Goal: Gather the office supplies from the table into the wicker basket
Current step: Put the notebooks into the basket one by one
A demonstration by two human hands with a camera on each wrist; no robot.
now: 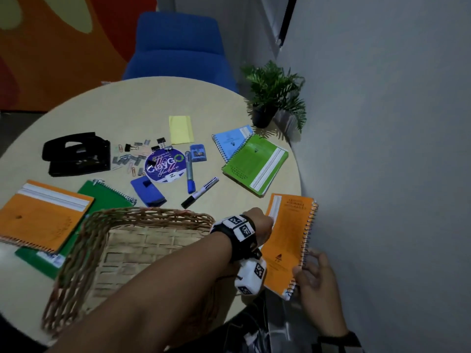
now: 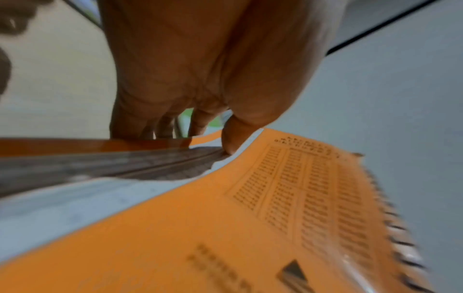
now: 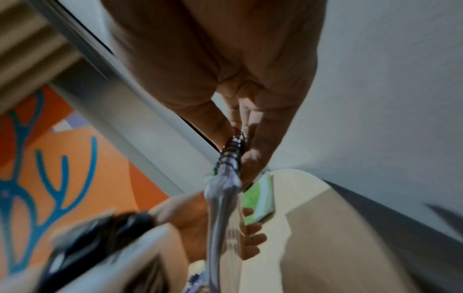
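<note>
- Orange spiral notebook (image 1: 289,240) held up off the round table (image 1: 107,110) at its right edge, tilted, spiral binding on the right side.
- Left hand (image 1: 261,222) clamped on the notebook's left long edge: thumb (image 2: 233,138) pressed on the cover, fingers (image 2: 130,126) curled under the pages, as seen in the left wrist view.
- Right hand (image 1: 314,278) pinching the near spiral corner, thumb on the cover and fingers behind the coil; confirmed in the right wrist view, where the wire binding (image 3: 231,152) sits between thumb and fingers.
- Wicker basket (image 1: 84,240) at the near edge of the table, just left of the left forearm, lying partly over a dark green notebook (image 1: 102,197).
- Second orange notebook (image 1: 43,215) stacked on that dark green one, at the table's left.
- Black hole punch (image 1: 76,154) further back on the left; loose paper clips and binder clips (image 1: 132,156) scattered beside it, some on a round purple disc (image 1: 164,164).
- Blue marker (image 1: 190,174), black marker (image 1: 200,192) and a blue eraser-like block (image 1: 147,191) lying near the centre.
- Small blue box (image 1: 198,152) and a yellow sticky pad (image 1: 181,129) behind them.
- Lime green notebook (image 1: 254,164) overlapping a light blue notebook (image 1: 230,141) on the right.
- Potted plant (image 1: 272,95) at the table's far right edge; blue chair (image 1: 178,47) beyond.
</note>
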